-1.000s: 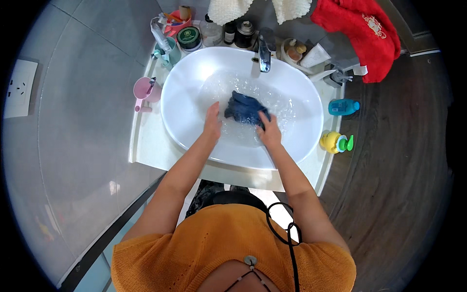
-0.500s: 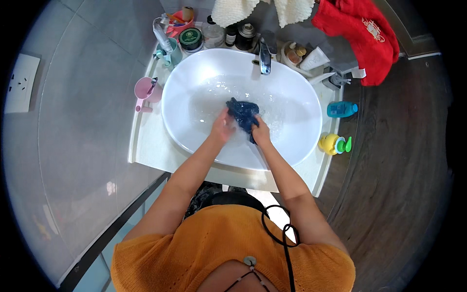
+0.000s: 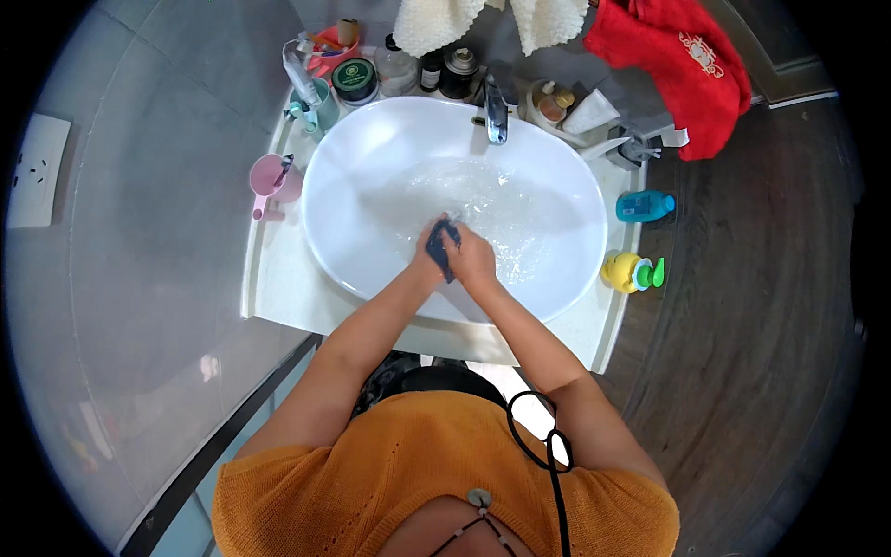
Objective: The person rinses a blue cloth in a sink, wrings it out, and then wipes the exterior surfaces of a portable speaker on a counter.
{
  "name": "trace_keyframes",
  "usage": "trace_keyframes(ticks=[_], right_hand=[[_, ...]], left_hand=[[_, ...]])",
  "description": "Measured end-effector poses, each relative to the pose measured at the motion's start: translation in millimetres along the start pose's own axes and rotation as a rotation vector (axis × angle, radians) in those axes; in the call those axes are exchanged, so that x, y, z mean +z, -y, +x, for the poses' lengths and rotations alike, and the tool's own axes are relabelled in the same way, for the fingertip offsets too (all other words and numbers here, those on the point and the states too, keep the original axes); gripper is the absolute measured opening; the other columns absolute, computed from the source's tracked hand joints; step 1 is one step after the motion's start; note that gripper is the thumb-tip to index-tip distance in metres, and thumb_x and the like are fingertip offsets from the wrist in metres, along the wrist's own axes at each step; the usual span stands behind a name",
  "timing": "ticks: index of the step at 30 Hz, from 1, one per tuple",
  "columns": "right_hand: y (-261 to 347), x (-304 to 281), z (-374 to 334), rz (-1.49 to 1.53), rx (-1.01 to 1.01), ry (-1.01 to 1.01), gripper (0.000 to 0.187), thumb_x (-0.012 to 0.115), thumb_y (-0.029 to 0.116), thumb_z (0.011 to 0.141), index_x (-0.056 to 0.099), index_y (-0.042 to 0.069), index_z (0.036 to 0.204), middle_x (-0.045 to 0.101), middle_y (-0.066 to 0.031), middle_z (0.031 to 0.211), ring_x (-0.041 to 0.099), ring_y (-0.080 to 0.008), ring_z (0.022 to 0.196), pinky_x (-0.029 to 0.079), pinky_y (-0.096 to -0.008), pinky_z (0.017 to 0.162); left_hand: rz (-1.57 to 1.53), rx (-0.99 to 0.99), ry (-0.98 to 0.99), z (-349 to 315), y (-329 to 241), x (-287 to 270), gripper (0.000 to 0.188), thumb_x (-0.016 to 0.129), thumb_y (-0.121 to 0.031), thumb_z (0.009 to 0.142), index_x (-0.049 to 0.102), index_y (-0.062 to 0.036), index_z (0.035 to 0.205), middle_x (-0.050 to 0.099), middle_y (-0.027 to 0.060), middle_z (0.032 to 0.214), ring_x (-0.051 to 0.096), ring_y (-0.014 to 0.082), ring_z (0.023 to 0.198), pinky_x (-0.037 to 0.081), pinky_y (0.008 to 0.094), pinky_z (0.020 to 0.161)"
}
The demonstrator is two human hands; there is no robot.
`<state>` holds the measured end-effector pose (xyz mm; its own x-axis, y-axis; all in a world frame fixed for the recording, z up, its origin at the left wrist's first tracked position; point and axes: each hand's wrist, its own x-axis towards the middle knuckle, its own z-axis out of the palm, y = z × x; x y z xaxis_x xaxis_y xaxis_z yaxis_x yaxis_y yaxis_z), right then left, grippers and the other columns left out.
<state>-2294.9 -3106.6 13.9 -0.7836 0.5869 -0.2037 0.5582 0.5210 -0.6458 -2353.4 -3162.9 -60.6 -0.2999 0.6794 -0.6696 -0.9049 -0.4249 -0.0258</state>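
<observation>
Head view. Cloth (image 3: 440, 249): dark blue, wet, bunched narrow; between my hands, over the basin's near side. My left hand (image 3: 426, 263): fingers curled round the cloth's left side, partly hidden. My right hand (image 3: 474, 260): fingers closed on its right. Basin (image 3: 342, 227): white, glossy, oval; rippled water (image 3: 506, 206) within. Tap (image 3: 497, 113): shiny metal. Worktop (image 3: 283, 290): pale, smooth. Jar (image 3: 355, 78): round, printed green lid. Bottle (image 3: 643, 206): blue, labelled. Towel (image 3: 682, 84): red, with pale emblem.

Over the white basin (image 3: 336, 209), both hands (image 3: 474, 260) clasp a dark blue cloth (image 3: 438, 246); left of the basin stands a pink cup (image 3: 290, 187).
</observation>
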Motion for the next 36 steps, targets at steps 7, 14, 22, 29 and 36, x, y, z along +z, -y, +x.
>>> trace_keyframes(ticks=[7, 14, 22, 29, 36], right_hand=[[-77.7, 4.9, 29.6, -0.012, 0.168, -0.019, 0.036, 0.053, 0.04, 0.084, 0.056, 0.005, 0.092, 0.06, -0.0202, 0.077, 0.059, -0.0344, 0.074, 0.045, -0.0398, 0.063], [-146.4, -38.5, 41.8, 0.54, 0.516, 0.078, 0.038, 0.059, 0.038, 0.08, 0.057, 0.002, 0.093, 0.059, -0.0068, 0.084, 0.057, -0.0164, 0.073, 0.046, -0.0279, 0.067], [-98.6, -28.9, 17.8, -0.172, -0.297, -0.139, 0.028, 0.065, 0.014, 0.071, 0.057, 0.012, 0.098, 0.055, -0.0082, 0.089, 0.056, -0.0268, 0.084, 0.047, -0.0354, 0.072], [-115.2, -23.9, 18.6, -0.209, -0.03, 0.058, 0.027, 0.064, 0.016, 0.073, 0.06, 0.015, 0.1, 0.056, -0.0085, 0.092, 0.057, -0.0278, 0.087, 0.046, -0.0362, 0.073], [-145.9, -50.0, 18.9, 0.154, -0.192, -0.208, 0.013, 0.06, 0.017, 0.079, 0.065, 0.008, 0.087, 0.059, -0.0049, 0.096, 0.056, -0.0229, 0.087, 0.044, -0.033, 0.074]], left_hand=[[0.983, 0.331, -0.124, 10.8, 6.5, -17.2, 0.028, 0.042, -0.031, 0.089, 0.057, -0.0074, 0.089, 0.057, 0.0085, 0.094, 0.055, 0.0214, 0.088, 0.045, 0.0377, 0.074], [1.485, 0.617, -0.221, 9.8, -81.8, -58.4, 0.029, 0.058, -0.023, 0.081, 0.052, -0.0129, 0.107, 0.051, 0.0073, 0.1, 0.051, 0.024, 0.089, 0.045, 0.0367, 0.075], [2.595, 1.039, 0.04, -35.8, -75.5, -8.3, 0.039, 0.063, -0.008, 0.065, 0.053, -0.0111, 0.103, 0.05, 0.0096, 0.106, 0.046, 0.0302, 0.101, 0.039, 0.0415, 0.084], [2.531, 1.06, 0.035, -18.9, -85.0, -17.3, 0.033, 0.058, -0.001, 0.067, 0.053, -0.0091, 0.098, 0.051, 0.011, 0.104, 0.048, 0.0306, 0.097, 0.042, 0.0382, 0.079], [2.189, 0.777, 0.084, -33.0, -109.8, -3.5, 0.007, 0.061, -0.009, 0.076, 0.058, -0.004, 0.078, 0.055, 0.0063, 0.073, 0.052, 0.0209, 0.072, 0.042, 0.032, 0.065]])
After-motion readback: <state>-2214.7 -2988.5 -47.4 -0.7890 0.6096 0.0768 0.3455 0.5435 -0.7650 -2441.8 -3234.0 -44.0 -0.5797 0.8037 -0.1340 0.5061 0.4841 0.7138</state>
